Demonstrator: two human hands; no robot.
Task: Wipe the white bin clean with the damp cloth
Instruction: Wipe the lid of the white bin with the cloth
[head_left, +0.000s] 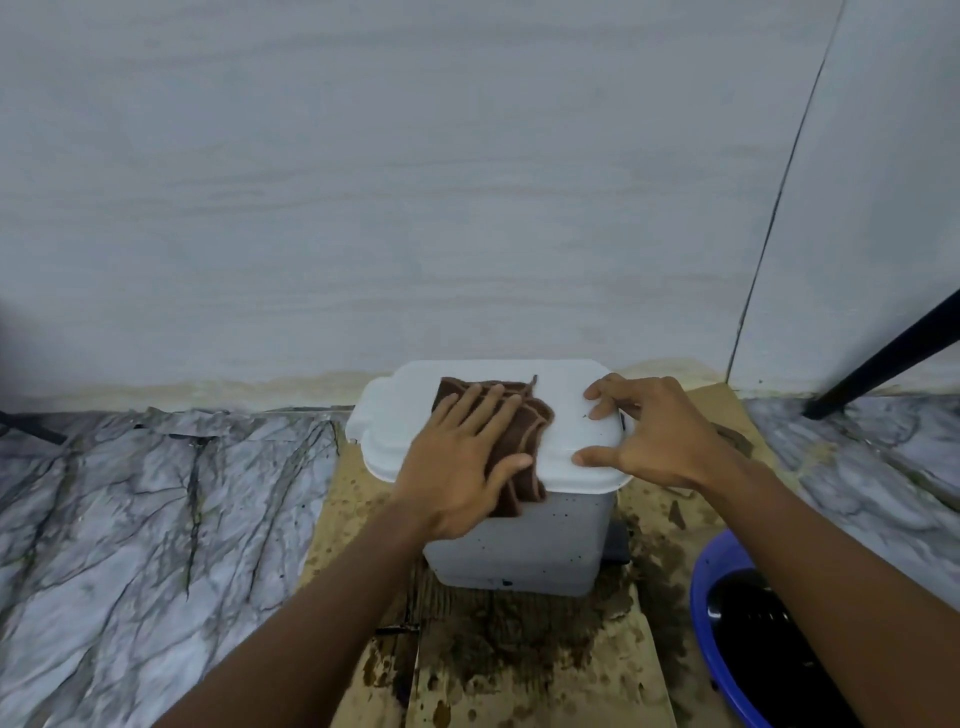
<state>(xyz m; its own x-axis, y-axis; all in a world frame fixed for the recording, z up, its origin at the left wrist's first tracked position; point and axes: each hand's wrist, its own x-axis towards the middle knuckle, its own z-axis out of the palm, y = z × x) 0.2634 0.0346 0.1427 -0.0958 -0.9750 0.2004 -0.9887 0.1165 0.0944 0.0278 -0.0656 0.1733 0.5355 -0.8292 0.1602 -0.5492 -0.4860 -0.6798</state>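
Bin (519, 545) stands on stained cardboard (524, 670) on the floor (130, 519), back close to the wall (467, 182). Lid (400, 415) closed.

Cloth (524, 441), brown, lies on the lid top; its near end hangs over the front edge onto the bin's face.

Left hand (457, 467): flat and wide, fingers straight, palm pressing the cloth down onto the lid. No pinch on the cloth.

Right hand (654, 436): spread, fingers bent, fingertips on the lid's right end and thumb near its front edge. It braces and does not wrap round anything.

Blue basin (701, 597) with dark water sits just right of the cardboard, under the right forearm.

Step, as judged: lid top being wiped. The front face shows dark specks, so the body looks not yet done.

Risks from here:
- The cloth is only pressed, not gripped. A fast stroke could leave it bunched or let it slide off the front edge, where part already hangs.
- The bin looks light and the cardboard wet. A hard sideways push could skid or tip it if the right hand lets up.
- Weight on the near half of the lid may flex it or pop it loose; I cannot tell how it latches.
- The cloth looks dark already and may smear dirt instead of lifting it unless rinsed.
- The right elbow is near the basin; pulling it back could slop the dirty water.
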